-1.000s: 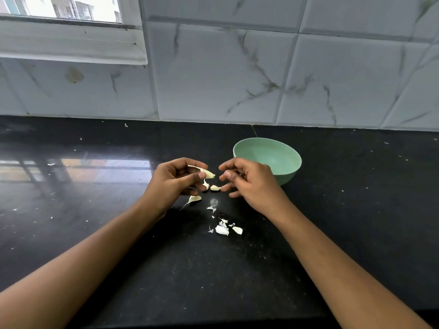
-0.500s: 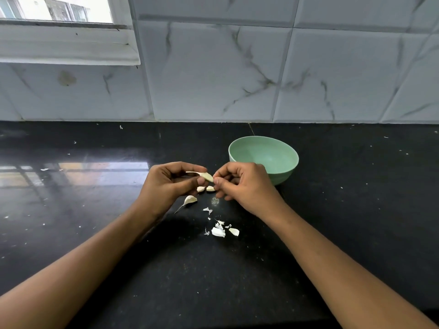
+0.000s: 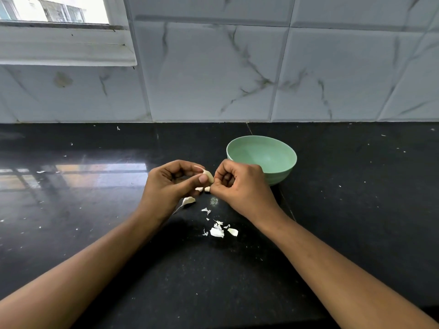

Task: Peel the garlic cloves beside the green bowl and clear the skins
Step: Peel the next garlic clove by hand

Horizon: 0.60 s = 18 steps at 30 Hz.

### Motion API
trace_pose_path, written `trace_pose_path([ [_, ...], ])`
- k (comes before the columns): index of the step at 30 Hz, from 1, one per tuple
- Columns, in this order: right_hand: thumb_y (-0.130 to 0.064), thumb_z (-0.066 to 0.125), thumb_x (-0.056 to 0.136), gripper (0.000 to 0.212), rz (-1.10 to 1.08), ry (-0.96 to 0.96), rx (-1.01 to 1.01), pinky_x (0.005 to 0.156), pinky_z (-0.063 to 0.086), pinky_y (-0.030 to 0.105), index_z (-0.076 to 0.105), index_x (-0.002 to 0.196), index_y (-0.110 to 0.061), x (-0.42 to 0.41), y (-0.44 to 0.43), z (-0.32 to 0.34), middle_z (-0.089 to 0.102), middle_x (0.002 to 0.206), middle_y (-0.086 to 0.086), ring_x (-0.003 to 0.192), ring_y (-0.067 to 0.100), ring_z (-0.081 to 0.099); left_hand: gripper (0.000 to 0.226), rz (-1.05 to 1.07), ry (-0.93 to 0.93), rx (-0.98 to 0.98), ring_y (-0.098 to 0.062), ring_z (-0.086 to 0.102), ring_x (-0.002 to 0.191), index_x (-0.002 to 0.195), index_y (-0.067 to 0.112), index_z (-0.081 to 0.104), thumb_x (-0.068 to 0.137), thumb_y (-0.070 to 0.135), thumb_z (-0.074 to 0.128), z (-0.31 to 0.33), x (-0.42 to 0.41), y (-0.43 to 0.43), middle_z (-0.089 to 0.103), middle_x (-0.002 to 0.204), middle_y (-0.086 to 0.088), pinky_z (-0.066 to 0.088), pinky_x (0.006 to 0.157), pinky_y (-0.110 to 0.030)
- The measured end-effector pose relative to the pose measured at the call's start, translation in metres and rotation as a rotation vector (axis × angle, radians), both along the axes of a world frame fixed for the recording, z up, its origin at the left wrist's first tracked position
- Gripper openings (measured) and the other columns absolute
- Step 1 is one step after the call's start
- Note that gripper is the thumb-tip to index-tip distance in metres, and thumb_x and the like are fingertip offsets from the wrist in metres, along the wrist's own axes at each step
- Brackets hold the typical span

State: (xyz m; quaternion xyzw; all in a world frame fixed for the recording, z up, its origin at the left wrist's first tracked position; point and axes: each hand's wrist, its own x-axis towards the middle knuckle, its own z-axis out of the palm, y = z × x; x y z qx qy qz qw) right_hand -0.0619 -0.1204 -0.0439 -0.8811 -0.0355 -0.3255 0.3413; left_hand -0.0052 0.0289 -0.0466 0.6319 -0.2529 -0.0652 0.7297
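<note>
Left hand and right hand pinch 1 garlic clove over the glossy black counter; green bowl toward its back edge below marbled tiles, skins toward the front.

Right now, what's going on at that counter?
A person is peeling garlic over the black counter. The left hand pinches a garlic clove between thumb and forefinger, and the right hand pinches at its other end, fingers curled. Torn skins lie scattered on the counter nearer the person, and a few pale pieces lie just under the hands. The green bowl stands behind the right hand and looks empty.
</note>
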Motion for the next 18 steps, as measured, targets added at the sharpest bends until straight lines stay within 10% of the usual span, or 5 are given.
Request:
trace_pose_path([
  [9, -0.025, 0.066, 0.067, 0.014, -0.008, -0.029, -0.05, 0.048, 0.04, 0.023, 0.056, 0.06, -0.017, 0.0014, 0.0021, -0.0003, 0.049, 0.049, -0.011, 0.047, 0.009, 0.047, 0.013, -0.023, 0.035, 0.018, -0.009, 0.068, 0.063, 0.079, 0.005, 0.069, 0.067, 0.011, 0.07, 0.0016, -0.0006, -0.0001, 0.074, 0.076, -0.001, 0.055, 0.059, -0.019],
  [18, -0.023, 0.06, 0.064, 0.007, 0.098, 0.149, 0.378, 0.044, 0.039, 0.025, 0.057, 0.058, -0.02, 0.0037, -0.0011, 0.0045, 0.051, 0.05, -0.005, 0.042, 0.007, 0.043, 0.009, -0.123, 0.213, -0.042, -0.008, 0.066, 0.058, 0.067, 0.016, 0.075, 0.068, 0.013, 0.067, 0.0014, 0.003, -0.0002, 0.071, 0.07, -0.003, 0.051, 0.053, -0.013],
])
